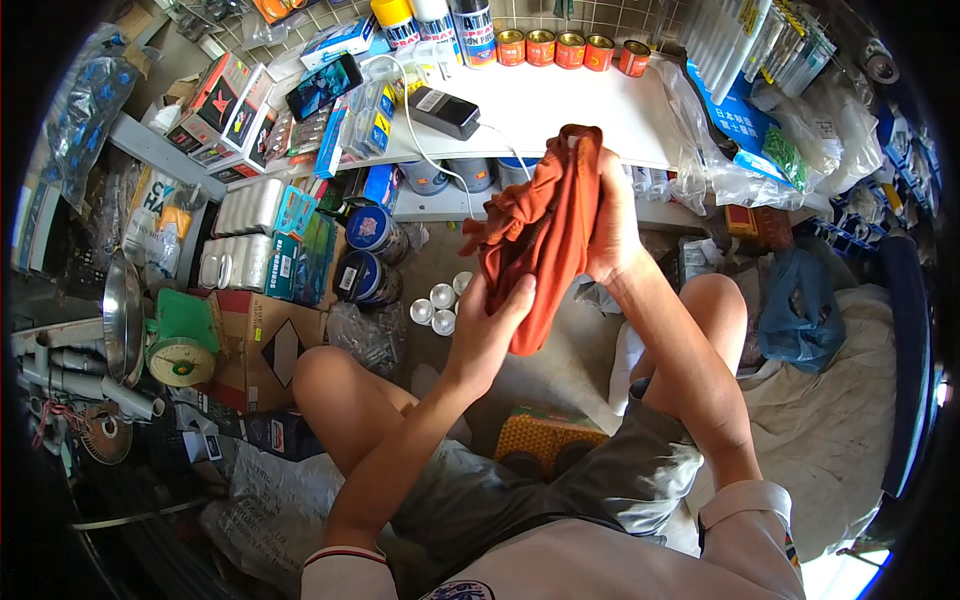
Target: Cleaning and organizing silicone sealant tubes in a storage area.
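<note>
An orange-red cloth (551,247), bunched and folded, hangs between my two hands above the floor. With its thumb on the front of the cloth, my left hand (487,330) grips the lower left side. My right hand (615,225) holds the upper right side; its fingers are mostly hidden behind the fabric. Behind the cloth is a white shelf (525,97), on which lies a black power adapter (444,112) with a white cable.
Red-labelled tins (570,51) and spray cans (472,34) line the shelf's back. A phone (324,86) leans at the left. Below stand blue-lidded jars (369,229), a cardboard box (259,349) and a green scale (180,337). White round objects (442,296) are on the floor; a blue plastic bag (801,307) is at right.
</note>
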Motion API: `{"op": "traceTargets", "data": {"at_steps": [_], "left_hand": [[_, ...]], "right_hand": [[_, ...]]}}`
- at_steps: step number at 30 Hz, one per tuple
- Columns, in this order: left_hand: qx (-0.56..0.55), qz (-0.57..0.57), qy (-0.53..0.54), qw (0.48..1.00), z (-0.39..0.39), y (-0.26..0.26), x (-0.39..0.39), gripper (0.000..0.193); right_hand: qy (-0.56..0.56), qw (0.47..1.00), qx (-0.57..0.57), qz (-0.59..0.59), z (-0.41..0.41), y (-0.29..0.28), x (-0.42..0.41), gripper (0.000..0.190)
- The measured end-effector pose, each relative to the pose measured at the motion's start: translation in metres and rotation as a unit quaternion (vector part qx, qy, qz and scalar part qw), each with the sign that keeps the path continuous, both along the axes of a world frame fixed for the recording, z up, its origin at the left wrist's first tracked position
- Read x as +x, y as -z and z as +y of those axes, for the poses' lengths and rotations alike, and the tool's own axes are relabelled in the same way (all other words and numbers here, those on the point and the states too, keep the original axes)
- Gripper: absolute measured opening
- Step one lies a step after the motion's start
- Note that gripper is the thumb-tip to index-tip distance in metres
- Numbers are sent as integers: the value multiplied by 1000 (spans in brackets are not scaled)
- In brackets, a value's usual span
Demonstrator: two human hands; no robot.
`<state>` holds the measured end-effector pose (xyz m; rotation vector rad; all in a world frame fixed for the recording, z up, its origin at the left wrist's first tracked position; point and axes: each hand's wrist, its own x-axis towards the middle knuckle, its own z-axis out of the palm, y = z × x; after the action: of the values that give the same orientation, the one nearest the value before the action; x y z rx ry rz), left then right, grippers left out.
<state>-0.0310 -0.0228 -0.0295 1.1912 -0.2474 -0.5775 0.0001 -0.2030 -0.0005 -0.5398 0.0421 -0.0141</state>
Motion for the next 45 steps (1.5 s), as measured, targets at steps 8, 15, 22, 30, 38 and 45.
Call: {"op": "traceTargets", "data": {"at_steps": [8, 15, 22, 30, 38, 45], "left_hand": [[157, -333, -94, 925, -1, 24, 9, 75], [155, -321, -76, 931, 5, 15, 6, 84], [79, -195, -35, 977, -9, 13, -1, 76], [160, -261, -13, 952, -5, 4, -2, 62], [61, -226, -125, 964, -6, -15, -6, 60], [-4, -128, -73, 989, 4, 7, 9, 47]], "right_hand": [[39, 981, -166, 92, 36, 12, -10, 38], [-23, 997, -56, 38, 33, 17, -9, 45], [22, 990, -134, -45, 13, 2, -4, 49], [38, 991, -123, -37, 12, 11, -7, 34], [-130, 986, 89, -60, 5, 30, 1, 42], [-69, 990, -117, -32, 16, 24, -5, 55]]}}
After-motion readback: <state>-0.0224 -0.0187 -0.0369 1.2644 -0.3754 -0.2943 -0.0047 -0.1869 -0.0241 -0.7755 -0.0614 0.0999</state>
